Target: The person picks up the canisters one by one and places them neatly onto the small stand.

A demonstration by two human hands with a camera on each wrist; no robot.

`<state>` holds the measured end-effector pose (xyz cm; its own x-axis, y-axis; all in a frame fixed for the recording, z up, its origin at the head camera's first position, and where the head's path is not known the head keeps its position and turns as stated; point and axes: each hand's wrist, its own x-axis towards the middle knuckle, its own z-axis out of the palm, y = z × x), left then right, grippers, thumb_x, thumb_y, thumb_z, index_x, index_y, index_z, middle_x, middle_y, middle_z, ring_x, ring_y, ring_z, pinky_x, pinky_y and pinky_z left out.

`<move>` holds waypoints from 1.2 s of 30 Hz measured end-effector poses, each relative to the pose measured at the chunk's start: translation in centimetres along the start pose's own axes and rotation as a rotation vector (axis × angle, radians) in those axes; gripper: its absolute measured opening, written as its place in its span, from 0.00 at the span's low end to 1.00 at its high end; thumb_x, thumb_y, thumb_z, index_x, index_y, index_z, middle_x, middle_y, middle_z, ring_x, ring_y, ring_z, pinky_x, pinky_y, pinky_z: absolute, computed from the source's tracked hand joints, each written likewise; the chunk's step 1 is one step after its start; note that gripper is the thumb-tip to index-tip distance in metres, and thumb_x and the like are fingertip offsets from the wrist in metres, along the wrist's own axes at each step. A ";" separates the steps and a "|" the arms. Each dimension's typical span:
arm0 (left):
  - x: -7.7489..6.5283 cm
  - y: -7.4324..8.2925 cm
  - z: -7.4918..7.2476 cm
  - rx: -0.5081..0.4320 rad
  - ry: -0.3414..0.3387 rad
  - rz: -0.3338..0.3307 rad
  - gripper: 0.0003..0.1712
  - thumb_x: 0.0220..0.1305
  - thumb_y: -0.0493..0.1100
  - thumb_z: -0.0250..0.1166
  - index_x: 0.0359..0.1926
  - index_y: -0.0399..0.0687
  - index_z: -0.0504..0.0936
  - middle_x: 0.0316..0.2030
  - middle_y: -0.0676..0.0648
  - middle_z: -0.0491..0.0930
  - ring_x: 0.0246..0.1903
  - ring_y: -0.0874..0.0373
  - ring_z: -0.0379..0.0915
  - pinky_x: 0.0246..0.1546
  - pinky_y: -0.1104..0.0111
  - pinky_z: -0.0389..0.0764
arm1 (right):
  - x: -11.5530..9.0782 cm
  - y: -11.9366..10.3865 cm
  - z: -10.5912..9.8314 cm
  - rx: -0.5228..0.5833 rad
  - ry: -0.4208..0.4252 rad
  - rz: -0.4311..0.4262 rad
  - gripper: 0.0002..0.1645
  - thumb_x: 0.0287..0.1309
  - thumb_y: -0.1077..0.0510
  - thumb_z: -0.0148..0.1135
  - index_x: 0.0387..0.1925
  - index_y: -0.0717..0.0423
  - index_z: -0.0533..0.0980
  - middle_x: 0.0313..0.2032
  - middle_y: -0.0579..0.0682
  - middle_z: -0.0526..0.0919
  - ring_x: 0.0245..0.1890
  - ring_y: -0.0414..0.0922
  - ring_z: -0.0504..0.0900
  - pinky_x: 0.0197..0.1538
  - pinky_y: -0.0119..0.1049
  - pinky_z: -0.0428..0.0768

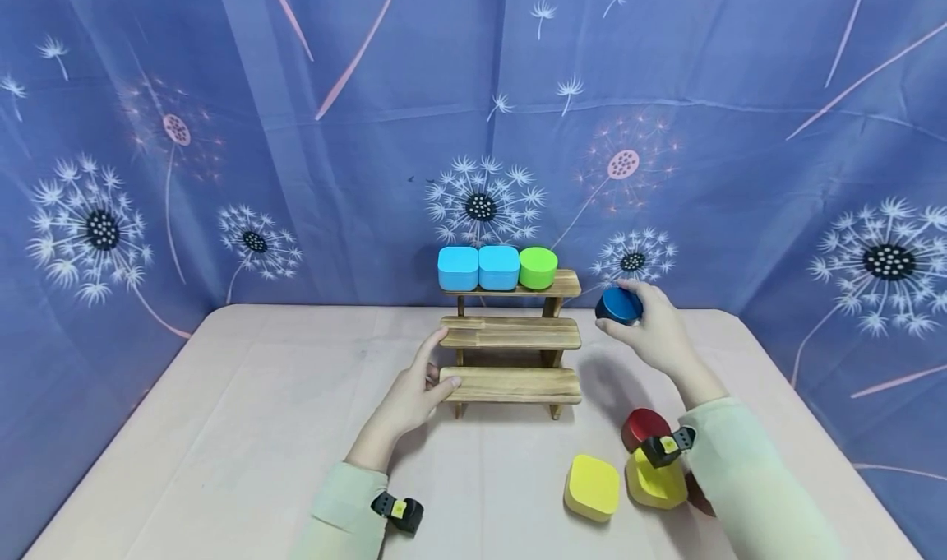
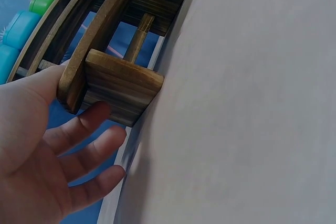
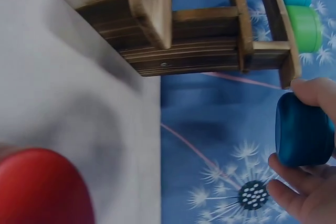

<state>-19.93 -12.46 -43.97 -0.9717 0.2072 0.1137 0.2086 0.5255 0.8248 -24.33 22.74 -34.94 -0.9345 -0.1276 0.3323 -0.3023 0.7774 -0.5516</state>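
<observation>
Dark-blue rounded block (image 1: 619,306), smooth and faintly glossy, is held in the air just to the right of the wooden rack (image 1: 510,386), pinched between the thumb and fingers of our right hand (image 1: 657,330). Our left hand (image 1: 403,400) is at the rack's left end with its fingers spread apart, the thumb lying over the lowest tier and the index finger reaching to the edge of the middle one. We see a stepped frame of three planks with rounded corners, brown streaked grain and darker uprights. On its top tier, two light-blue blocks (image 1: 459,269), square with softened corners, sit side by side, and next to them on the right stands a round, flat-topped green block (image 1: 538,269). Nearer us, on the pale, lightly creased cloth (image 1: 222,428), lie a round red block (image 1: 644,427), two yellow blocks (image 1: 592,488) shaped as rounded squares, and a brown block (image 1: 699,496) mostly hidden by our right sleeve (image 1: 750,469). Both our pale-green sleeves look soft, and each wrist bears a small black device with a yellow patch. Behind everything hangs a blue fabric curtain (image 1: 370,206), folded and rippled, printed with white and pink dandelions.
</observation>
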 end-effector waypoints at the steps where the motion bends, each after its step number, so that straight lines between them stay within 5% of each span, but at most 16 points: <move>1: 0.0 0.0 0.0 -0.002 -0.001 0.001 0.45 0.64 0.49 0.63 0.72 0.75 0.45 0.33 0.47 0.74 0.28 0.59 0.70 0.32 0.67 0.74 | 0.0 -0.2 -0.2 -0.006 0.000 -0.010 0.42 0.53 0.51 0.67 0.65 0.64 0.63 0.58 0.70 0.66 0.52 0.64 0.72 0.48 0.58 0.76; 8: 0.0 0.0 0.0 -0.023 -0.011 -0.015 0.45 0.64 0.49 0.62 0.72 0.78 0.44 0.31 0.47 0.71 0.20 0.60 0.67 0.22 0.67 0.73 | 0.6 -1.7 -1.2 -0.010 -0.001 -0.046 0.42 0.53 0.49 0.68 0.65 0.60 0.64 0.59 0.68 0.67 0.51 0.63 0.73 0.47 0.57 0.78; 19: 0.0 0.1 0.0 -0.013 0.013 0.010 0.45 0.63 0.48 0.63 0.72 0.75 0.46 0.27 0.49 0.71 0.23 0.59 0.65 0.27 0.67 0.70 | 1.8 -2.9 -1.3 0.032 -0.028 -0.064 0.43 0.54 0.48 0.67 0.67 0.57 0.61 0.60 0.64 0.67 0.47 0.57 0.75 0.44 0.48 0.76; 36: 0.1 -0.1 0.1 -0.011 0.009 -0.009 0.45 0.63 0.48 0.64 0.71 0.78 0.46 0.25 0.50 0.70 0.22 0.60 0.65 0.25 0.68 0.70 | 3.1 -3.6 0.5 0.144 -0.028 -0.029 0.42 0.53 0.50 0.68 0.65 0.60 0.60 0.59 0.63 0.69 0.49 0.57 0.75 0.48 0.50 0.77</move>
<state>-20.05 -12.43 -44.07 -0.9745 0.1948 0.1112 0.1986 0.5186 0.8316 -26.20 19.29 -32.31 -0.9294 -0.1672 0.3291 -0.3509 0.6769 -0.6471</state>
